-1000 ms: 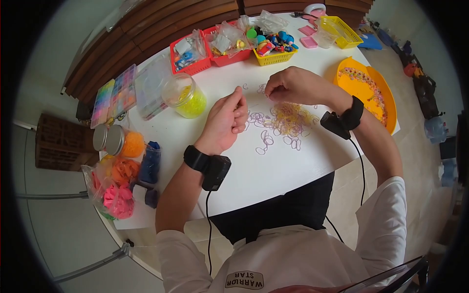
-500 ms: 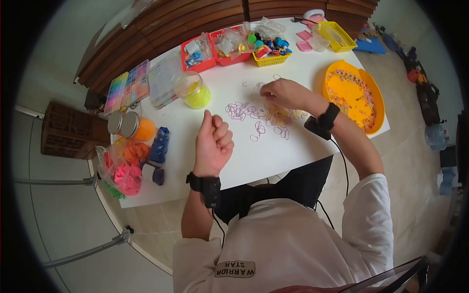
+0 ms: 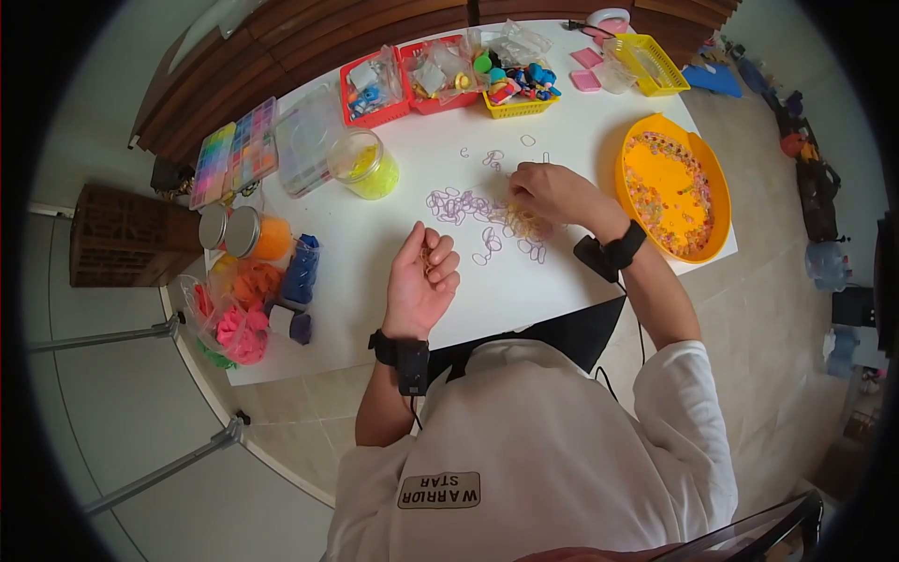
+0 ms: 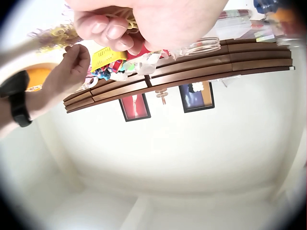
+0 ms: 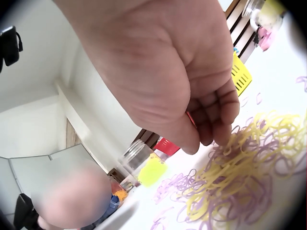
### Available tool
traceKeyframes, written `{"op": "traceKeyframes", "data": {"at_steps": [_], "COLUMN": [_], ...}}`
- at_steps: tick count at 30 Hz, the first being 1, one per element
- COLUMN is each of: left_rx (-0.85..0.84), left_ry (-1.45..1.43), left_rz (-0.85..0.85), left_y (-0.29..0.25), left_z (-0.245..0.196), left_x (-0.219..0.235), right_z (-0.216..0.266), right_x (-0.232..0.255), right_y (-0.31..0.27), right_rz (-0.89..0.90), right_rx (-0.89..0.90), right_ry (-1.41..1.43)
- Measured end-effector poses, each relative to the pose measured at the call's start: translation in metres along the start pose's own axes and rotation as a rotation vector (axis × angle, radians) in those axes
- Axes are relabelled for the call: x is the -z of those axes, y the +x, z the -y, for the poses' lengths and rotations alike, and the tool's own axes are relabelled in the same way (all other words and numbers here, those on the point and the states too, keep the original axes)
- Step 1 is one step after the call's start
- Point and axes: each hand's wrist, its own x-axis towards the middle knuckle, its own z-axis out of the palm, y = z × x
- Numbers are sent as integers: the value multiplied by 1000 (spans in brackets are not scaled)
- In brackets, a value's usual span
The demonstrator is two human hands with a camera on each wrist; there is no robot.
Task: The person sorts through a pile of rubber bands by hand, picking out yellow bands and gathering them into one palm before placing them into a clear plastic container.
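On the white table lies a tangled pile of yellow rubber bands [image 5: 206, 184] mixed with purple rubber bands [image 5: 254, 196]. More purple loops spread to its left in the head view. My left hand [image 3: 420, 286], palm up near the front edge, holds several yellow rubber bands [image 4: 131, 22] within its curled fingers. Over the pile is my right hand [image 3: 560, 195], its fingers bent downward and its thumb close beside them. In the right wrist view its fingertips reach the pile's edge; I cannot tell whether they pinch a band.
A clear jar of neon yellow bands [image 3: 375, 176] stands left of the pile. Red baskets [image 3: 376, 114] and a yellow basket [image 3: 518, 108] line the back. To the right is an orange bead tray [image 3: 670, 197]. Bags of coloured bands [image 3: 242, 332] and orange-filled jars [image 3: 272, 241] sit left.
My left hand has moved away from the pile toward the front edge, and the bands in its palm now show. My right hand has come down closer to the yellow bands. The head view has shifted.
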Motion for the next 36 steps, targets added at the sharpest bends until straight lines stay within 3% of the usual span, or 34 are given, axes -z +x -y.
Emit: {"op": "traceKeyframes", "data": {"at_steps": [7, 13, 16, 19, 25, 32, 36], "left_rx": [30, 29, 50, 111, 82, 11, -10], "left_ry": [-21, -11, -5, 49, 289, 514, 413], "left_rz": [26, 39, 25, 28, 104, 71, 42], "left_y": [17, 21, 23, 32, 46, 46, 45], "left_z": [-10, -12, -7, 1, 18, 21, 22], "left_x": [-9, -8, -12, -8, -21, -29, -21], "right_z": [10, 10, 14, 31, 49, 48, 39], "right_x": [-10, 1, 5, 18, 17, 3, -2], "right_y": [0, -11, -20, -26, -28, -27, -30], "right_rz": [42, 1, -176, -126, -143, -84, -79], "right_rx": [17, -42, -37, -264, -82, -133, -150], "right_ry": [-107, -1, 112, 355, 463, 819, 973]}}
